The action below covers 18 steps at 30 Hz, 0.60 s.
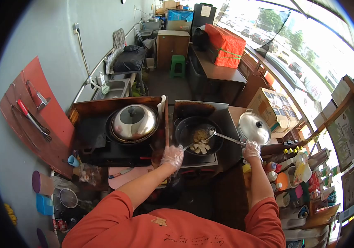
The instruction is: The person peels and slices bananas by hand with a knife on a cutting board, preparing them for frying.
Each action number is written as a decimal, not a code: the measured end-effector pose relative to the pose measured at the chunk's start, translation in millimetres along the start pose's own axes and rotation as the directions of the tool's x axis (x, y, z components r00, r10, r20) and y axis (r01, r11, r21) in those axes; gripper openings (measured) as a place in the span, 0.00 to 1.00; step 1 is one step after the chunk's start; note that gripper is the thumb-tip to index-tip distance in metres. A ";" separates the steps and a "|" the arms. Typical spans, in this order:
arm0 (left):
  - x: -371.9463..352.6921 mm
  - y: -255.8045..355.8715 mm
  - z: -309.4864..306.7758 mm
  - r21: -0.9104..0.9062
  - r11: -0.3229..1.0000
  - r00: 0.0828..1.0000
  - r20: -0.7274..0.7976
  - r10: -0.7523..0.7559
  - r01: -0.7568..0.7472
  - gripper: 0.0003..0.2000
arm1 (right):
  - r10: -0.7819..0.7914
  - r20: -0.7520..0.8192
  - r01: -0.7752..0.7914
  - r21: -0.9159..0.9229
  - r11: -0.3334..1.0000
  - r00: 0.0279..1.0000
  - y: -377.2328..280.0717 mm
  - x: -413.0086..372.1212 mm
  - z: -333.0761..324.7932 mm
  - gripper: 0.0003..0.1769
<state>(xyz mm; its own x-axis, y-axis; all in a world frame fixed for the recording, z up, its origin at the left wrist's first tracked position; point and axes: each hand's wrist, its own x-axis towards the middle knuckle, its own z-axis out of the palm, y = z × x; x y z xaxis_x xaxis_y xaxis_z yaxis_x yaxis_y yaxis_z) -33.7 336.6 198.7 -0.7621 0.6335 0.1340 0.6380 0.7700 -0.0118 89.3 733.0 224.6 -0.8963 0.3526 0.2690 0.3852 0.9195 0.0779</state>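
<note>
My right hand (252,151), in a clear plastic glove, is closed on the long metal handle of a skimmer (226,137). The skimmer's round head is over a dark wok (180,131) on the right stove. Also gloved, my left hand (172,158) grips a thin metal utensil (189,146) at the wok's left edge; its far end is hard to make out among the food. Pale chunks of food (201,148) lie in the wok, with a browner, finer mass (200,134) behind them.
A second pan with a domed lid (134,122) stands on the left stove. Another lid (254,127) leans right of the wok, near a cardboard box (276,109). A knife (121,172) lies on a pink board (125,182). Bottles (272,175) crowd the right side.
</note>
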 end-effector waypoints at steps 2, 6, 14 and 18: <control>1.9 -1.1 9.0 0.022 1.000 1.000 0.026 0.008 -0.008 0.09 | 0.036 0.116 -0.034 -0.017 0.999 0.993 6.1 4.2 8.2 0.18; 12.8 4.1 -13.6 0.021 0.999 0.982 0.188 -0.030 0.026 0.08 | 0.021 0.134 -0.017 -0.035 0.999 0.991 14.8 6.0 17.0 0.17; 61.9 -4.2 -5.0 -0.198 0.897 0.799 0.556 -0.230 0.395 0.20 | -0.044 0.298 0.076 -0.097 0.992 0.953 -5.7 6.1 -27.4 0.15; 101.3 -10.7 5.7 -0.358 0.737 0.768 0.550 -0.329 0.573 0.20 | -0.069 0.490 0.157 -0.142 0.977 0.869 -40.2 2.0 -63.0 0.21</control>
<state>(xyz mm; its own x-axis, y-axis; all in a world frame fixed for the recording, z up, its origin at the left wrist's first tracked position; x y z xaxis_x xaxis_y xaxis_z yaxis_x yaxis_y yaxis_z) -118.3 393.0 206.8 -0.8558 0.2752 -0.4380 0.0737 0.9030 0.4232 85.9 685.9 282.5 -0.9131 0.3284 -0.2415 0.2668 0.9294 0.2550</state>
